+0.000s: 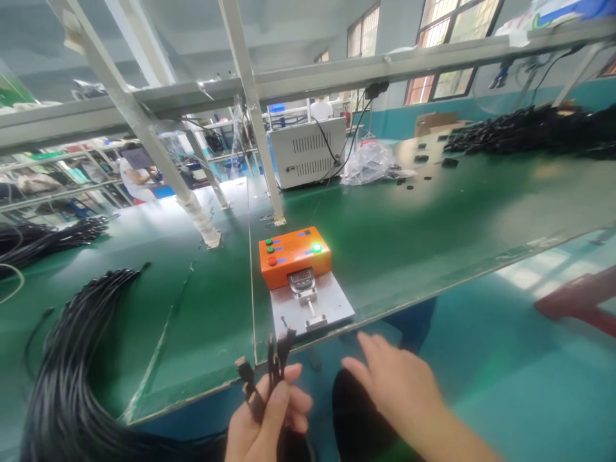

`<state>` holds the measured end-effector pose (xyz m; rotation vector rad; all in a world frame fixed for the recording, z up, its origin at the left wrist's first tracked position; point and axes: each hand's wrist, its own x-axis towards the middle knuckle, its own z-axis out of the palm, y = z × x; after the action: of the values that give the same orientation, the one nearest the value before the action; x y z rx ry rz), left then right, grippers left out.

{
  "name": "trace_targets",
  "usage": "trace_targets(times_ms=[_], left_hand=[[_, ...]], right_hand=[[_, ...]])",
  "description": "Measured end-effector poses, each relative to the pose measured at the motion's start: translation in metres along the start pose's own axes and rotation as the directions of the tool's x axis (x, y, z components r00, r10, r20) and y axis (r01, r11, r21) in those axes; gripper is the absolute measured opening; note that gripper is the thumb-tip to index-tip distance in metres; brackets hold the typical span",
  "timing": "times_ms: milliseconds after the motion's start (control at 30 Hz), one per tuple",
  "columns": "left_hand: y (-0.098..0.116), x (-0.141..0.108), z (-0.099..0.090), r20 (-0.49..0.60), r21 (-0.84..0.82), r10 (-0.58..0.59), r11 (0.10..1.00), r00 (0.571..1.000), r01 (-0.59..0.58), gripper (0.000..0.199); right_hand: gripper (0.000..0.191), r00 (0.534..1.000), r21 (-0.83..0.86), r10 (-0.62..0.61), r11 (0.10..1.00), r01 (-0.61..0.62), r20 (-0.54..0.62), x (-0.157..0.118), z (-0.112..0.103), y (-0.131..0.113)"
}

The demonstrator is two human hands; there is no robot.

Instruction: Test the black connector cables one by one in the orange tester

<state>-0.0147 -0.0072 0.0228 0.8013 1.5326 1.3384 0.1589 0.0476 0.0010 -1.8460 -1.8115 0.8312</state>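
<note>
The left hand [267,414] is closed around a few black cable ends [287,341], pinching them between thumb and fingers just off the front edge of the surface [394,263]. The plugs point up and away from the palm, a grip that seems meant to keep them together and their tips free. The right hand [397,378] holds nothing; its fingers reach forward, loosely spread, in front of the same edge and apart from the metal plate [334,300].

That plate lies flat along the front edge, probably so that it sits within easy reach. It carries a small gauge [301,280], whose reading is too blurred to make out. Behind the gauge stands an orange box [296,256], its buttons and glowing green light [316,248] facing upward, likely so they can be seen and pressed from above.

A thick bundle of black cables [72,359] curves over the left part of the surface and down past the front edge towards the left hand, perhaps laid in one direction to avoid tangling. Whether the held ends belong to it cannot be told. Near the back edge are a grey machine [308,151] and a clear plastic bag [369,163]
</note>
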Motion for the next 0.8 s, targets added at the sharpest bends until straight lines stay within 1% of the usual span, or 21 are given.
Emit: trace_targets(times_ms=[33, 67, 100, 133, 167, 200, 267, 300, 333, 367, 400, 433, 500, 567, 633, 667, 700, 767, 800], left_hand=[[0.0, -0.001, 0.001, 0.0, 0.009, 0.001, 1.0, 1.0, -0.001, 0.035], [-0.001, -0.002, 0.003, 0.008, 0.013, 0.001, 1.0, 1.0, -0.001, 0.034], [-0.001, -0.003, 0.004, 0.027, 0.017, -0.002, 1.0, 1.0, 0.001, 0.034], [-0.002, -0.004, 0.005, 0.048, 0.036, -0.001, 0.999, 0.999, 0.0, 0.033], [-0.003, -0.005, 0.007, 0.07, 0.068, 0.003, 0.998, 0.998, -0.008, 0.032], [-0.005, -0.006, 0.008, 0.087, 0.103, 0.011, 0.995, 0.996, -0.02, 0.032], [-0.009, -0.006, 0.011, 0.092, 0.116, 0.007, 0.993, 0.996, -0.018, 0.031], [-0.012, -0.006, 0.011, 0.068, 0.071, -0.009, 0.997, 0.998, 0.004, 0.029], [-0.015, -0.005, 0.012, 0.031, -0.011, -0.037, 0.999, 0.999, 0.038, 0.027], [-0.017, -0.004, 0.012, -0.007, -0.114, -0.081, 0.99, 0.997, 0.08, 0.028], [-0.019, -0.003, 0.011, -0.034, -0.209, -0.13, 0.97, 0.991, 0.12, 0.031], [-0.021, -0.001, 0.01, -0.049, -0.279, -0.17, 0.949, 0.984, 0.15, 0.033], [-0.023, 0.002, 0.006, -0.074, -0.342, -0.199, 0.926, 0.977, 0.162, 0.033], [-0.021, 0.004, 0.002, -0.132, -0.352, -0.184, 0.927, 0.974, 0.127, 0.033], [-0.017, 0.007, -0.002, -0.196, -0.353, -0.163, 0.932, 0.967, 0.086, 0.034], [-0.015, 0.007, -0.003, -0.207, -0.352, -0.162, 0.933, 0.965, 0.081, 0.034], [-0.013, 0.008, -0.003, -0.208, -0.346, -0.161, 0.935, 0.965, 0.082, 0.034], [-0.011, 0.009, -0.003, -0.193, -0.317, -0.16, 0.944, 0.968, 0.092, 0.034], [-0.011, 0.009, -0.003, -0.181, -0.297, -0.161, 0.949, 0.97, 0.102, 0.034]], right_hand=[[0.028, 0.997, -0.002, -0.036, 0.999, 0.036, -0.067, -0.001, -0.004, -0.002], [0.032, 0.994, 0.083, -0.083, 0.993, 0.089, -0.073, -0.002, -0.006, -0.007], [0.032, 0.99, 0.231, -0.132, 0.963, 0.138, -0.038, -0.004, -0.008, -0.014], [0.03, 0.984, 0.405, -0.178, 0.901, 0.155, 0.02, -0.006, -0.008, -0.024], [0.028, 0.973, 0.566, -0.212, 0.815, 0.127, 0.088, -0.009, -0.006, -0.033], [0.027, 0.963, 0.685, -0.221, 0.726, 0.056, 0.156, -0.013, -0.003, -0.043], [0.028, 0.942, 0.816, -0.186, 0.563, -0.132, 0.281, -0.019, 0.008, -0.058], [0.03, 0.931, 0.847, -0.165, 0.489, -0.209, 0.325, -0.021, 0.013, -0.063], [0.032, 0.924, 0.867, -0.153, 0.425, -0.26, 0.352, -0.023, 0.018, -0.067], [0.034, 0.925, 0.884, -0.141, 0.376, -0.279, 0.352, -0.024, 0.022, -0.068], [0.036, 0.935, 0.899, -0.126, 0.342, -0.273, 0.332, -0.024, 0.025, -0.068], [0.038, 0.947, 0.913, -0.102, 0.317, -0.258, 0.303, -0.022, 0.026, -0.066], [0.041, 0.966, 0.928, -0.018, 0.284, -0.243, 0.259, -0.017, 0.025, -0.062], [0.042, 0.966, 0.92, 0.042, 0.299, -0.254, 0.254, -0.011, 0.019, -0.055], [0.038, 0.961, 0.893, 0.047, 0.358, -0.272, 0.274, -0.005, 0.013, -0.047], [0.036, 0.958, 0.886, 0.04, 0.372, -0.277, 0.283, -0.002, 0.01, -0.043], [0.035, 0.956, 0.888, 0.028, 0.363, -0.283, 0.293, -0.001, 0.009, -0.039], [0.032, 0.948, 0.905, -0.016, 0.305, -0.298, 0.317, 0.001, 0.007, -0.032], [0.032, 0.936, 0.905, -0.054, 0.281, -0.32, 0.347, 0.001, 0.008, -0.029]])
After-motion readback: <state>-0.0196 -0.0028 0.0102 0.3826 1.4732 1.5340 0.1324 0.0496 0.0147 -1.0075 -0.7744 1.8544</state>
